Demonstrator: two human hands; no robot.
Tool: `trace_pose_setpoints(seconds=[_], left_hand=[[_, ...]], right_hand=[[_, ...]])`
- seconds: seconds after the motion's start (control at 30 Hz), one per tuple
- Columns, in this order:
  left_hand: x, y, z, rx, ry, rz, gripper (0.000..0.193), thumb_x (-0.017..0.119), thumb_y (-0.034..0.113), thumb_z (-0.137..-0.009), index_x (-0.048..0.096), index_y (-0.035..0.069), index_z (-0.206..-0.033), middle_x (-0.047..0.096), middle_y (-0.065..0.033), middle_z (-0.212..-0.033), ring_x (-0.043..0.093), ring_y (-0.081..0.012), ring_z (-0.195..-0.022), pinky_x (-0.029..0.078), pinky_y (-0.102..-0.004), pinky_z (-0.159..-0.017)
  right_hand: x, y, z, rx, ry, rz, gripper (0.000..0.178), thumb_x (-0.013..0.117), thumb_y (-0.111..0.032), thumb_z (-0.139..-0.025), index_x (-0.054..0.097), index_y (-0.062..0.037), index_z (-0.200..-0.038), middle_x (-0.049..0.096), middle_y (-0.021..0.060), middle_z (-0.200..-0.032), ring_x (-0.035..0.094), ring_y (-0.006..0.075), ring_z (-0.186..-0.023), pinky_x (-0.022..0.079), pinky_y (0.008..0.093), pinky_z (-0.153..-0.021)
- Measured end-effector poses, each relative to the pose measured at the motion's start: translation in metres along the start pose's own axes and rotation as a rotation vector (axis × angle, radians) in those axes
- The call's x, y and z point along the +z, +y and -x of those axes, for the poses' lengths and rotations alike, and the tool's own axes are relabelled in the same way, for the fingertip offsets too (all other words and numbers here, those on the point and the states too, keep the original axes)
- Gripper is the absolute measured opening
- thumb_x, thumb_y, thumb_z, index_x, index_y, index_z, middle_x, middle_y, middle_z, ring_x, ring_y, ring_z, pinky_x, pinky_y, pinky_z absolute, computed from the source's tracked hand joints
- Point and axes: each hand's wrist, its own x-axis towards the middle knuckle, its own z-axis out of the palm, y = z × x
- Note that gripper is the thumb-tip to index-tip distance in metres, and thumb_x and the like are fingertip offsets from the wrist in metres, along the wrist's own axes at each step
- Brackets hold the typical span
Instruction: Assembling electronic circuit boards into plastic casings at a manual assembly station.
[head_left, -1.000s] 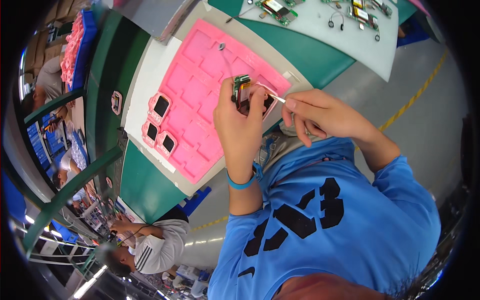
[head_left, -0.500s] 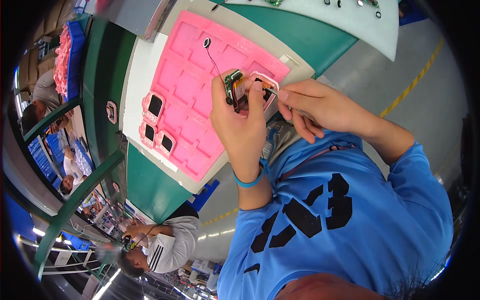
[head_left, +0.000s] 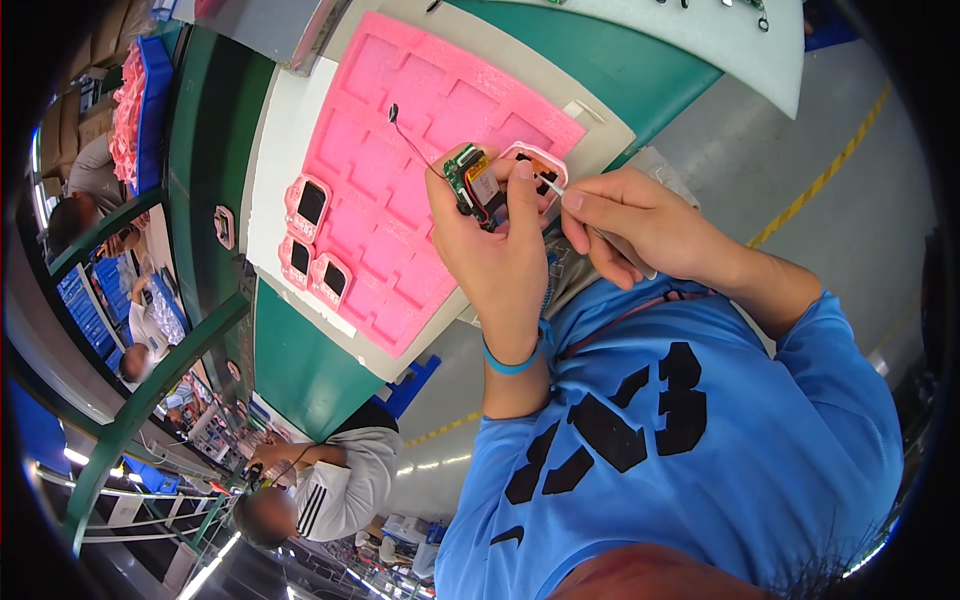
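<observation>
My left hand point(head_left: 492, 270) is closed around a small green circuit board point(head_left: 460, 172) with a silver and yellow battery point(head_left: 485, 184) on it. A thin wire runs from the board to a small black round part point(head_left: 393, 114) hanging over the tray. The same hand steadies an open pink device housing point(head_left: 548, 160), its dark inside and an orange strip showing. My right hand point(head_left: 640, 215) pinches a thin metal tool, apparently tweezers point(head_left: 553, 187), with its tip at the housing's inner edge. Fingers partly hide where the board and housing meet.
Under my hands lies a pink foam tray point(head_left: 385, 190) with square recesses. Three pink devices with black screens point(head_left: 311, 204) sit at its left edge. A white foam sheet point(head_left: 740, 60) with small parts is at the upper right. Another person point(head_left: 340, 480) works at the lower left.
Both hands have shifted slightly, and the board has tilted so more of the battery shows. The wired round part has swung a little left and down. The tool tip stays at the housing.
</observation>
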Motion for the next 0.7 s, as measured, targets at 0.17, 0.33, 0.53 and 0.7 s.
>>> trace_pose_setpoints(seconds=[0.17, 0.33, 0.53, 0.7], left_hand=[[-0.011, 0.000, 0.008, -0.053, -0.014, 0.079, 0.023, 0.070, 0.004, -0.102, 0.062, 0.000, -0.124, 0.075, -0.0108, -0.091, 0.064, -0.0110, -0.063, 0.049, -0.0209, -0.052], [-0.046, 0.002, 0.010, -0.291, -0.220, 0.276, 0.023, 0.069, 0.005, -0.101, 0.064, 0.000, -0.123, 0.074, -0.0113, -0.088, 0.060, -0.0088, -0.059, 0.047, -0.0205, -0.049], [-0.053, -0.005, 0.016, -0.420, -0.359, 0.325, 0.023, 0.069, 0.005, -0.101, 0.066, -0.003, -0.123, 0.074, -0.0111, -0.085, 0.056, -0.0071, -0.053, 0.038, -0.0182, -0.043], [-0.052, -0.009, 0.018, -0.398, -0.338, 0.329, 0.023, 0.070, 0.006, -0.100, 0.067, -0.003, -0.121, 0.074, -0.0104, -0.084, 0.056, -0.0070, -0.052, 0.036, -0.0177, -0.042]], right_hand=[[-0.002, 0.005, 0.001, -0.015, -0.013, 0.005, 0.037, 0.045, -0.024, -0.116, 0.061, -0.0065, -0.087, 0.058, 0.0007, -0.055, 0.045, 0.0077, -0.042, 0.033, 0.0216, -0.043], [-0.001, 0.009, 0.005, -0.136, 0.011, 0.138, 0.034, 0.050, -0.019, -0.112, 0.066, -0.0041, -0.086, 0.056, -0.0004, -0.055, 0.044, 0.0077, -0.046, 0.033, 0.0228, -0.047], [0.000, 0.005, 0.009, -0.332, 0.090, 0.525, 0.028, 0.058, -0.012, -0.107, 0.071, -0.0019, -0.085, 0.053, -0.0001, -0.057, 0.040, 0.0098, -0.049, 0.033, 0.0262, -0.051], [-0.001, 0.014, 0.010, -0.388, 0.154, 0.692, 0.022, 0.063, -0.011, -0.103, 0.073, -0.0027, -0.086, 0.053, 0.0022, -0.057, 0.039, 0.0143, -0.049, 0.032, 0.0307, -0.051]])
